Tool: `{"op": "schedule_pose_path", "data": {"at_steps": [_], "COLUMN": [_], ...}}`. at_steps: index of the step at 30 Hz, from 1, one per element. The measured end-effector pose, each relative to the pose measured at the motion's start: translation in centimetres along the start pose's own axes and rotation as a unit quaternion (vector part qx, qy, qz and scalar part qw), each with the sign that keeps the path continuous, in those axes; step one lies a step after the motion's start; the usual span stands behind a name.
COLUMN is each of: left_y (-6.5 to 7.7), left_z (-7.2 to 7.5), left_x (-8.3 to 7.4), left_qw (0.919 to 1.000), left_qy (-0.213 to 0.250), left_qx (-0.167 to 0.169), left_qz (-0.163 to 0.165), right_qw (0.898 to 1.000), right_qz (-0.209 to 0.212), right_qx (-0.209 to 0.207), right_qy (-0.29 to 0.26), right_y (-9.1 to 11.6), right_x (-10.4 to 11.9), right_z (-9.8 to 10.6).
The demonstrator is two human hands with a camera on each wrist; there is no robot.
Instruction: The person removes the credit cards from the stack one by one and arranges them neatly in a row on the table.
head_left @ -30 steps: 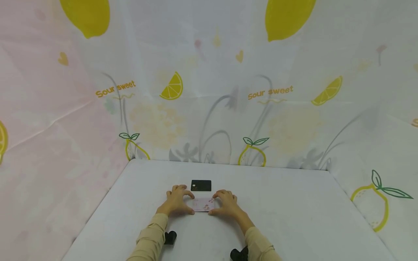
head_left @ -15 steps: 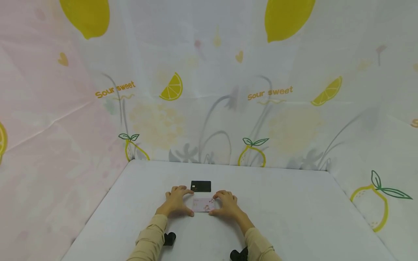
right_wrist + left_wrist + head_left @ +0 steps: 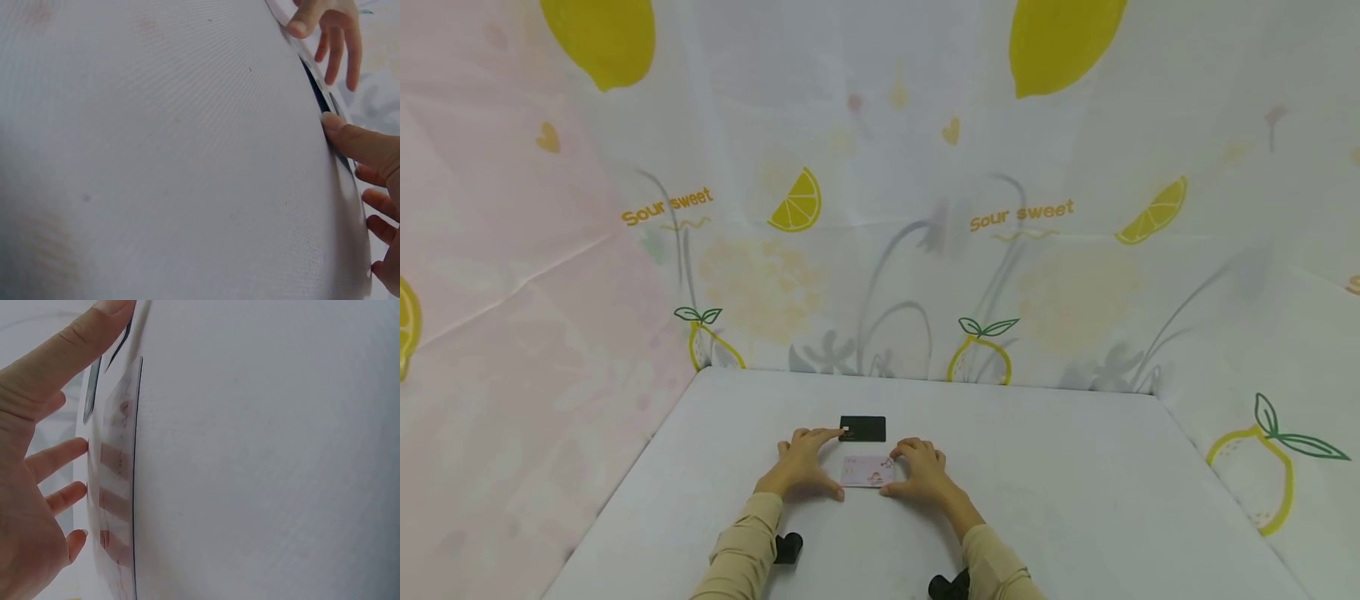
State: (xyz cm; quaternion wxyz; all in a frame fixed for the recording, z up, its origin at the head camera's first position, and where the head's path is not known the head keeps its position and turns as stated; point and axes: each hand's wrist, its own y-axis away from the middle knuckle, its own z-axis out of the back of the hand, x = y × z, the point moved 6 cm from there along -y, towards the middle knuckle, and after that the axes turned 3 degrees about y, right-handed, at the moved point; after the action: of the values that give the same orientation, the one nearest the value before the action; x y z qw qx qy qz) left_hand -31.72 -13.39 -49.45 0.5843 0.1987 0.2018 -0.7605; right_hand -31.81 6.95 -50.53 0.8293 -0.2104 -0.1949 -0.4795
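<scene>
A pale pink card with a red floral print lies flat on the white table. Just beyond it is a black card with a chip at its left end. My left hand stands left of both cards, thumb and fingers spread apart. Its index fingertip overlaps the black card's chip; whether it touches is unclear. At the pink card's right end, my right hand holds the near corner with the thumb and the far corner with the index finger. In the right wrist view, that thumb meets a card's dark edge.
The white table meets a lemon-printed cloth at the back and sides. A black device shows at the left wrist and another black device at the right wrist.
My left hand has let go of the pink card's left end, its index finger straightening forward onto or over the black card. My right hand and both cards look unmoved.
</scene>
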Motion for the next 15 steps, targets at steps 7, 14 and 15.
{"op": "schedule_pose_path", "data": {"at_steps": [7,14,15], "left_y": [0.01,0.0,-0.02], "left_z": [-0.28,-0.49,-0.5], "left_x": [0.29,0.66,0.69], "left_qw": [0.9999,0.9999,0.9999], "left_qy": [-0.012,0.004,0.004], "left_qx": [-0.001,-0.009,-0.01], "left_qz": [0.005,0.009,0.007], "right_qw": [1.0,1.0,1.0], "right_qz": [0.0,0.001,-0.001], "right_qx": [0.003,0.005,0.005], "right_qy": [-0.002,0.012,0.015], "right_y": [0.03,-0.04,-0.06], "right_x": [0.05,0.53,0.57], "right_z": [-0.16,-0.24,-0.26]}}
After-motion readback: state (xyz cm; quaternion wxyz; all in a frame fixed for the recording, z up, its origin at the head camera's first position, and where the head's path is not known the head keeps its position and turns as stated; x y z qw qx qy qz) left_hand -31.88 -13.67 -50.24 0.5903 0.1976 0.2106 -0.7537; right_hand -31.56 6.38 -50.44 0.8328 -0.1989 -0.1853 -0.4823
